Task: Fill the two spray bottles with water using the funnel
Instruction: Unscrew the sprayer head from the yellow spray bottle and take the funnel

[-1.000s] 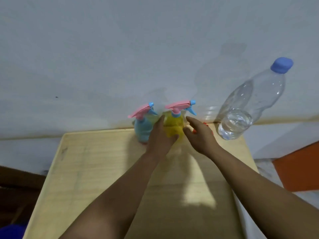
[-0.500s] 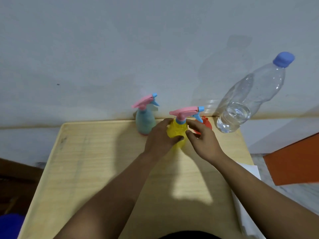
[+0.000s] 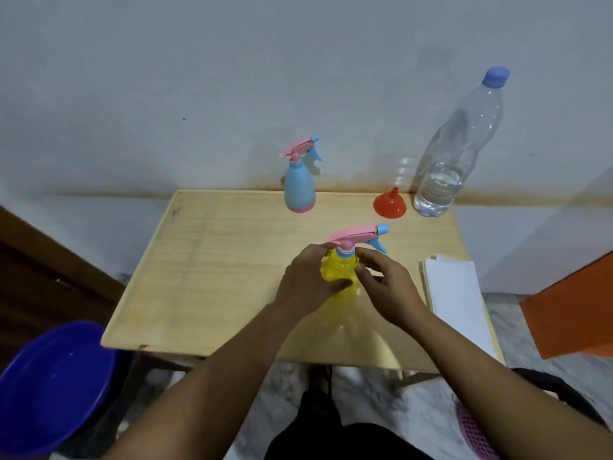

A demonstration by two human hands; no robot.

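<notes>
Nearest you: your left hand [image 3: 306,280] wraps the body of the yellow spray bottle [image 3: 339,271], upright at mid-table [image 3: 212,277], while your right hand [image 3: 386,288] curls its fingers at the bottle's neck, under the pink trigger head [image 3: 353,234]. Beside them: white folded paper [image 3: 454,293] on the right edge, blue basin [image 3: 49,383] low left. Farthest, by the wall: blue spray bottle [image 3: 299,189], red funnel [image 3: 389,204] mouth-down, and capped water bottle [image 3: 456,154], partly filled.

no readable text or labels anywhere
</notes>
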